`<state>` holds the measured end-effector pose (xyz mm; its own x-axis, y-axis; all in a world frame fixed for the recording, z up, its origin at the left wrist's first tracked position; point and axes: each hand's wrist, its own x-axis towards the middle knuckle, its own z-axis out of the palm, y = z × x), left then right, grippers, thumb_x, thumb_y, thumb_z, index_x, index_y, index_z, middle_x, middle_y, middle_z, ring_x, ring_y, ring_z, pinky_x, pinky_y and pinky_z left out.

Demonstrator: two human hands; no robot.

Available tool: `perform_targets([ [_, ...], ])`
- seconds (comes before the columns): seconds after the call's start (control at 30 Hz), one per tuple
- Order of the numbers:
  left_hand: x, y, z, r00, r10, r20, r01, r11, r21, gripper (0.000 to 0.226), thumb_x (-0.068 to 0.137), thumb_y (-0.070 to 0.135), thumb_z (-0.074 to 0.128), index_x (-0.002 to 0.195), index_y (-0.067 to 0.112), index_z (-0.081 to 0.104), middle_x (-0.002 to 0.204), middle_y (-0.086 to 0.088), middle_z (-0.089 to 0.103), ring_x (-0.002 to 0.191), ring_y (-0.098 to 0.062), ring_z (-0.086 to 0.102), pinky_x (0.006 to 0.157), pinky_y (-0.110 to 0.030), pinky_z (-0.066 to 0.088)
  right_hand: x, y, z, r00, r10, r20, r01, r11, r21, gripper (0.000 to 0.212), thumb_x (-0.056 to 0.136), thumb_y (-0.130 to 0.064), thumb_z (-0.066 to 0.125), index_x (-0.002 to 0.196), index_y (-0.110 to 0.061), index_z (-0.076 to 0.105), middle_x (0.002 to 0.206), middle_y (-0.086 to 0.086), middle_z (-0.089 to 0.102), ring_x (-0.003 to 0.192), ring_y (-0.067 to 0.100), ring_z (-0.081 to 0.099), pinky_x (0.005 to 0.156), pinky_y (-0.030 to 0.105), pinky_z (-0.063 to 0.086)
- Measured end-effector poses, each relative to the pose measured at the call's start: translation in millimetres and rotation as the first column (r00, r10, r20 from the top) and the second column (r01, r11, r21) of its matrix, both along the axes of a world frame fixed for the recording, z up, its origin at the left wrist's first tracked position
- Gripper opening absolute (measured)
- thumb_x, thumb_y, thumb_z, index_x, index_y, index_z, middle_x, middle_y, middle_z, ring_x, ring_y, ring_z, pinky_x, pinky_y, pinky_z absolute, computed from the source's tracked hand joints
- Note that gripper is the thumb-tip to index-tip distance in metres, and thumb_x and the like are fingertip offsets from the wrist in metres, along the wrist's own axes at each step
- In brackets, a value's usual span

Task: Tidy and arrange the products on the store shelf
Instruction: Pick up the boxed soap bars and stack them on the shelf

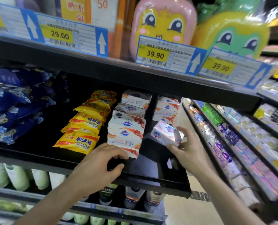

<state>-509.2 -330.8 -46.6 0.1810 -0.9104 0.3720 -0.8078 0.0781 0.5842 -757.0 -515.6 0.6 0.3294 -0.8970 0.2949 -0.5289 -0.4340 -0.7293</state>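
From the head view, the right-hand shelving (242, 143) is smeared by blur, so its goods cannot be made out, and the bottles on the lower shelf (18, 176) are cut off by the black shelf (151, 181) lip. The right hand (188, 150) grips a white soap box (165, 133), tilted, just right of the nearer soap stack (126, 130). The left hand (100, 163) has curled fingers touching that stack's bottom box at the shelf's near edge, probably pinching it. Yellow sulfur soap packs (84, 127) lie left; blue pouches (16, 104) farther left.
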Motion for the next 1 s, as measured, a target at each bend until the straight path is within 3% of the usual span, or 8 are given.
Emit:
perform_targets([
  [0.17,-2.2,1.0,1.4,0.999,-0.004,-0.039,0.003,1.0,-0.022,0.025,0.089,0.029,0.078,0.108,0.045,0.07,0.108,0.027,0.067,0.116,0.001,0.056,0.092,-0.023,0.052,-20.3,41.7,-2.8,0.986,0.036,0.164,-0.029,0.999,-0.044,0.068,0.082,-0.017,0.085,0.139,-0.039,0.054,0.111,-0.025,0.05,0.085,0.003,0.063,0.071,0.018,0.053],
  [0.27,-4.2,3.2,6.6,0.989,-0.036,-0.141,0.031,0.999,-0.035,0.022,0.092,0.027,0.077,0.103,0.045,0.072,0.104,0.023,0.07,0.11,-0.004,0.063,0.088,-0.025,0.054,-27.2,63.3,-3.3,0.978,0.103,0.18,-0.091,0.993,-0.074,0.068,0.08,-0.014,0.086,0.133,-0.042,0.056,0.114,-0.027,0.05,0.092,0.006,0.064,0.075,0.021,0.055],
  [0.37,-9.6,7.1,16.5,0.948,-0.113,-0.299,0.101,0.993,-0.055,0.026,0.094,0.026,0.076,0.109,0.047,0.072,0.106,0.016,0.073,0.107,-0.01,0.067,0.087,-0.023,0.054,-30.3,84.7,-1.4,0.971,0.197,0.139,-0.172,0.97,-0.174,0.072,0.077,-0.011,0.088,0.131,-0.046,0.054,0.124,-0.024,0.05,0.1,0.006,0.062,0.078,0.013,0.051],
  [0.47,-21.8,13.6,23.2,0.896,-0.195,-0.399,0.2,0.979,-0.031,0.056,0.087,0.037,0.082,0.134,0.056,0.055,0.12,0.018,0.07,0.111,-0.009,0.067,0.093,-0.024,0.053,-28.1,100.8,-0.6,0.96,0.275,0.059,-0.249,0.929,-0.275,0.075,0.074,-0.006,0.088,0.132,-0.04,0.054,0.131,-0.019,0.047,0.111,0.006,0.058,0.086,0.006,0.043],
  [0.6,-36.4,20.4,26.0,0.924,-0.188,-0.334,0.201,0.98,0.005,0.099,0.072,0.053,0.085,0.15,0.066,0.025,0.127,0.031,0.064,0.117,-0.002,0.062,0.093,-0.026,0.053,-21.1,114.3,2.7,0.941,0.334,0.049,-0.305,0.904,-0.299,0.074,0.073,-0.002,0.085,0.13,-0.037,0.055,0.132,-0.017,0.045,0.117,0.005,0.056,0.082,0.002,0.045],
  [0.73,-38.4,23.6,27.5,0.943,-0.199,-0.266,0.179,0.979,-0.098,0.082,0.082,0.031,0.089,0.143,0.057,0.041,0.124,0.027,0.068,0.116,-0.005,0.064,0.089,-0.036,0.057,-18.4,122.4,4.8,0.926,0.368,0.08,-0.329,0.894,-0.304,0.066,0.075,-0.009,0.081,0.13,-0.035,0.056,0.131,-0.017,0.045,0.119,0.005,0.056,0.081,0.002,0.048],
  [0.9,-34.8,27.1,27.3,0.933,-0.209,-0.293,0.187,0.977,-0.103,0.075,0.078,0.045,0.085,0.141,0.052,0.046,0.126,0.024,0.069,0.119,-0.006,0.063,0.086,-0.028,0.056,-17.2,126.0,5.2,0.925,0.366,0.105,-0.332,0.91,-0.249,0.075,0.076,-0.002,0.086,0.132,-0.042,0.054,0.133,-0.017,0.046,0.119,0.007,0.057,0.08,0.005,0.051],
  [1.0,-34.5,27.3,28.2,0.912,-0.224,-0.343,0.189,0.973,-0.133,0.075,0.08,0.043,0.087,0.142,0.048,0.047,0.125,0.02,0.07,0.114,-0.01,0.066,0.083,-0.021,0.055,-16.5,127.5,7.3,0.917,0.363,0.166,-0.353,0.932,-0.086,0.083,0.078,-0.01,0.087,0.133,-0.057,0.046,0.135,-0.021,0.047,0.115,0.011,0.062,0.079,0.018,0.058],
])
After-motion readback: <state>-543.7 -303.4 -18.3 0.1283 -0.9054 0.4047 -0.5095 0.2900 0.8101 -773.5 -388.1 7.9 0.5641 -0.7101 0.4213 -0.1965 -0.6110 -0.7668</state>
